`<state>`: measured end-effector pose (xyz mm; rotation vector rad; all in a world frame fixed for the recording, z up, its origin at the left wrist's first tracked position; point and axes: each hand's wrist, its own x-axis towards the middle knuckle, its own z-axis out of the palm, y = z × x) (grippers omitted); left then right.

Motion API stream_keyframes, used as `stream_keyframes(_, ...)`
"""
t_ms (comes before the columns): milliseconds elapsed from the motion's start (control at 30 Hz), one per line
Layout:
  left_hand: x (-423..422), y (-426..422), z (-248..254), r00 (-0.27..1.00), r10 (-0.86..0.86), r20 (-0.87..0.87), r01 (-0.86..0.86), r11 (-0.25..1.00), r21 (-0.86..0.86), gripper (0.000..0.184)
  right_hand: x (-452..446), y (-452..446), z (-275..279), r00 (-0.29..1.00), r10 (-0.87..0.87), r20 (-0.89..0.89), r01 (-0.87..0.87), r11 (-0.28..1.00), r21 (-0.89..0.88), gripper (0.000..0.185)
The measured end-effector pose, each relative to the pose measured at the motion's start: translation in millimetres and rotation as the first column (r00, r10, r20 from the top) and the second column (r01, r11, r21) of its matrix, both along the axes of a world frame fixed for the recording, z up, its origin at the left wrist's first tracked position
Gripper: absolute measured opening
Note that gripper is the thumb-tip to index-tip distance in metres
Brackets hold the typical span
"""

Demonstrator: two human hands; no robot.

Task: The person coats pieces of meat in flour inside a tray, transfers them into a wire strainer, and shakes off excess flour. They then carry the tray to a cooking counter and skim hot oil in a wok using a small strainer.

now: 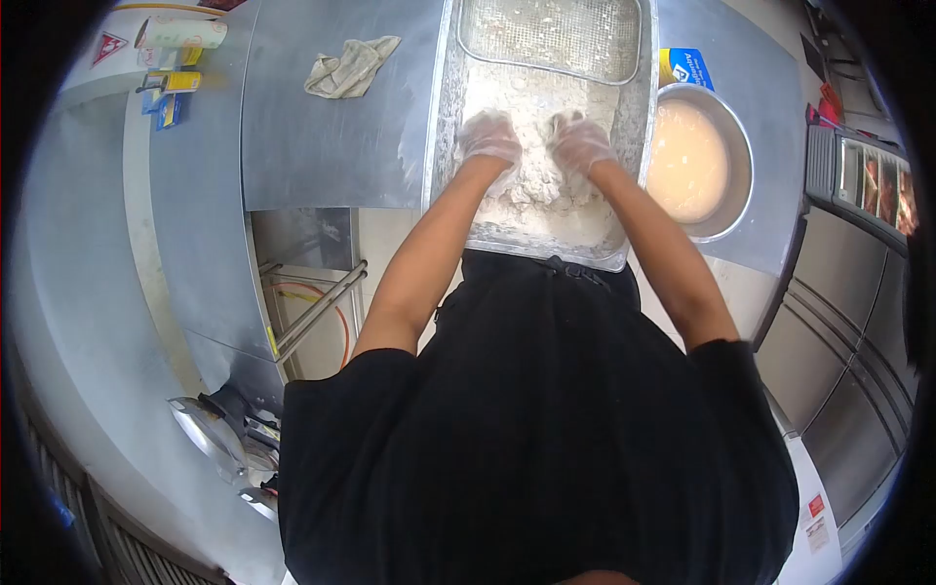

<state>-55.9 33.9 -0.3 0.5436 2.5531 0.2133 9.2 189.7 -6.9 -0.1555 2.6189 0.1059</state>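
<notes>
A long metal tray point(439, 127) holds white flour point(531, 102) with floured lumps in it. My left hand point(490, 136), in a clear plastic glove, is down in the flour on the tray's left side. Opposite it, my right hand point(582, 142), gloved too, is in the flour near the right wall. The fingers of both hands are buried or smeared with flour, so their grip does not show. Between and just below the hands lie the floured lumps point(538, 185). A wire mesh basket point(551, 29) rests at the tray's far end.
Right of the tray stands a metal bowl point(738, 166) of pale orange liquid, with a blue and yellow packet point(688, 68) behind it. A crumpled cloth point(352, 67) lies on the metal table point(322, 156) at left. Farther left are a roll point(185, 34) and small packets.
</notes>
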Motion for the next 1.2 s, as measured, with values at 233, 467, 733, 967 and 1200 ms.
stream_keyframes(233, 32, -41, -23, 0.875, -0.210, 0.436, 0.043, 0.931, 0.362, 0.047, 45, -10, -22, 0.890, -0.055, 0.452, 0.229, 0.912, -0.340, 0.045)
stream_keyframes(467, 32, -35, -45, 0.654, 0.087, 0.751, -0.564, 0.717, 0.408, 0.060, 70, 0, 18, 0.550, -0.474, 0.688, 0.718, -0.152, -0.679, 0.047)
stream_keyframes(733, 10, -47, 43, 0.714, 0.377, 0.590, -0.656, 0.656, 0.373, 0.035, 47, 27, 66, 0.623, -0.628, 0.467, 0.650, 0.082, -0.756, 0.056)
stream_keyframes(967, 25, -41, 62, 0.891, 0.211, 0.401, -0.439, 0.623, 0.648, 0.045, 53, 34, 60, 0.748, -0.638, 0.184, 0.403, 0.217, -0.889, 0.047)
stream_keyframes(1200, 30, -33, 56, 0.902, 0.310, 0.301, -0.422, 0.779, 0.464, 0.051, 53, 29, 71, 0.798, -0.566, -0.208, 0.264, 0.638, -0.724, 0.040)
